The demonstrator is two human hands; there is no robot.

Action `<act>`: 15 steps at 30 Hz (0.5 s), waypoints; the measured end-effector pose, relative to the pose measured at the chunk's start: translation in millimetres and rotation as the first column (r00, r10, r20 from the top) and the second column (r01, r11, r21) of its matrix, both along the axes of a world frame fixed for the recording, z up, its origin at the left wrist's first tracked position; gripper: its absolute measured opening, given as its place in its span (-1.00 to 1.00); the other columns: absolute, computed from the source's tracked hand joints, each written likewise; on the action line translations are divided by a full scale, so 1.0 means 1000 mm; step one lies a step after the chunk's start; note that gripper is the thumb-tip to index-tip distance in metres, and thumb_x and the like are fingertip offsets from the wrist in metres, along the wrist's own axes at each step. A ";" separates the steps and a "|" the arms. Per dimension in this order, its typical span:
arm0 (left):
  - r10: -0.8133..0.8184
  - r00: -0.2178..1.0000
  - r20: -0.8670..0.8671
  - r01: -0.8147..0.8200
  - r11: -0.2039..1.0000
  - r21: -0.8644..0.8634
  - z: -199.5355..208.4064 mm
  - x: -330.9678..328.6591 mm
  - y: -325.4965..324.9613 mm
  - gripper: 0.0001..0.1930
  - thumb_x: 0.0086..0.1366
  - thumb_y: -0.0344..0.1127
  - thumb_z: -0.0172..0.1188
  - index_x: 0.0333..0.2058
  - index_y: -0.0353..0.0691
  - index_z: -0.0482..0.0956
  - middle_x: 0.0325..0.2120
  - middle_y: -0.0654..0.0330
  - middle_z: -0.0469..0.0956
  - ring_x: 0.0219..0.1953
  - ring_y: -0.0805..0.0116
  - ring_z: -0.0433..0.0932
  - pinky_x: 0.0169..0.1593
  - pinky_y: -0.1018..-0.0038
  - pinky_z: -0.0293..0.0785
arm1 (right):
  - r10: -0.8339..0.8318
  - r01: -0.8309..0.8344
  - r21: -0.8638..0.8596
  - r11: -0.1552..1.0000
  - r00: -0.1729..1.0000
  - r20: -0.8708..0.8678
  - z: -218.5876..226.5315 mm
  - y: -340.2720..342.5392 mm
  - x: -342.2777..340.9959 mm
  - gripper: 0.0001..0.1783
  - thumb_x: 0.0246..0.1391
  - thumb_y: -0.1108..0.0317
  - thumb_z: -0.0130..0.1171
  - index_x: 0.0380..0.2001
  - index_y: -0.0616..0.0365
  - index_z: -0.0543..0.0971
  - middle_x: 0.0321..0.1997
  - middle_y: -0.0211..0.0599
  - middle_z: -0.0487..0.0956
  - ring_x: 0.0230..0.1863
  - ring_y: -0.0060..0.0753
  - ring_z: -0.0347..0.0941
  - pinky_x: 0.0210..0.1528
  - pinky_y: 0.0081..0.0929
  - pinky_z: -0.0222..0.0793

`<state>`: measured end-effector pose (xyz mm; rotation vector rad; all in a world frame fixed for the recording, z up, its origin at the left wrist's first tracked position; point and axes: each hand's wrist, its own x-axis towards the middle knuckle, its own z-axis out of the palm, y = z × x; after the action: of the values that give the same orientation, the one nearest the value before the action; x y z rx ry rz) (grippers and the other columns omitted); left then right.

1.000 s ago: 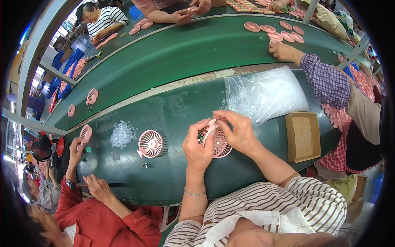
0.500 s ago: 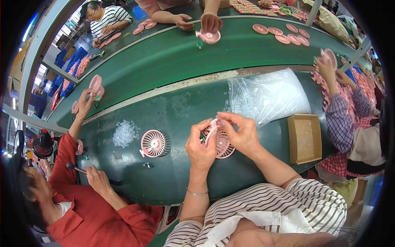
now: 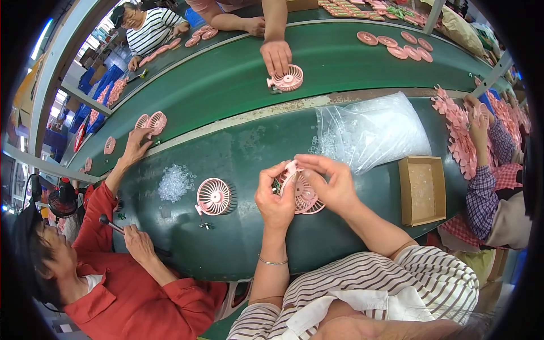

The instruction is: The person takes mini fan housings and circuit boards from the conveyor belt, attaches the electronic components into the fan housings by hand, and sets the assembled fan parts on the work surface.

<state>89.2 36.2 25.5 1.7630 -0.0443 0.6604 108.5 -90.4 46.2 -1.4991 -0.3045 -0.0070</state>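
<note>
Between my two hands, just above the green table, is a pink fan housing (image 3: pixel 306 195) with round slotted openings. My left hand (image 3: pixel 273 197) is closed on its left side, thumb against the edge, with a bit of green showing beside the fingers. My right hand (image 3: pixel 334 186) pinches the top near a small pink neck (image 3: pixel 292 166); what lies under those fingertips is hidden. Another round pink rim shows behind and below the held piece. On the table to the left lies a pink fan cage (image 3: pixel 214 196), a small metal-and-green part (image 3: pixel 205 225) by its neck.
A heap of small clear rings (image 3: pixel 175 183) lies left of the cage. A clear bag (image 3: pixel 382 136) of rings is behind my hands; an open cardboard box (image 3: pixel 406 195) stands right. Beyond runs a green belt (image 3: pixel 215 85). At left, a co-worker's hand (image 3: pixel 140 245) grips a dark-headed tool.
My hands stay nearly in place on the housing. Across the belt, a co-worker's hand has brought a fan cage nearer. The red-sleeved co-worker has lowered a cage onto the belt.
</note>
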 end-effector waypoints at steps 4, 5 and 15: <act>-0.177 0.982 -0.061 0.147 0.930 -0.338 -0.002 0.001 0.006 -0.74 0.08 -0.56 0.22 -0.23 -0.39 0.41 -0.30 0.08 0.55 -0.26 0.46 0.52 -0.15 0.56 0.44 | 0.256 -0.083 0.461 0.883 0.910 -0.326 0.004 -0.017 0.019 -0.73 0.07 0.54 0.03 -0.13 0.39 0.45 -0.19 -0.10 0.55 -0.15 -0.42 0.49 -0.06 -0.51 0.42; -0.181 0.982 -0.058 0.151 0.929 -0.337 -0.001 0.001 0.005 -0.74 0.08 -0.56 0.22 -0.23 -0.39 0.41 -0.30 0.08 0.55 -0.26 0.46 0.52 -0.15 0.56 0.44 | 0.253 -0.082 0.461 0.884 0.912 -0.323 0.002 -0.017 0.020 -0.73 0.07 0.54 0.03 -0.13 0.39 0.45 -0.19 -0.10 0.55 -0.15 -0.42 0.49 -0.06 -0.51 0.42; -0.300 0.954 0.011 0.263 0.818 -0.511 0.000 0.002 0.007 -0.74 0.09 -0.58 0.19 -0.21 -0.40 0.39 -0.26 0.03 0.53 -0.23 0.40 0.52 -0.14 0.54 0.46 | 0.261 -0.164 0.304 0.939 0.913 -0.314 0.006 -0.015 0.027 -0.76 -0.03 0.54 0.16 -0.23 0.37 0.51 -0.32 -0.17 0.58 -0.30 -0.49 0.52 -0.21 -0.58 0.48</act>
<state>90.7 42.8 25.9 1.2300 -0.0746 0.3464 135.8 -105.3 51.9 -1.1599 -0.1688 0.3796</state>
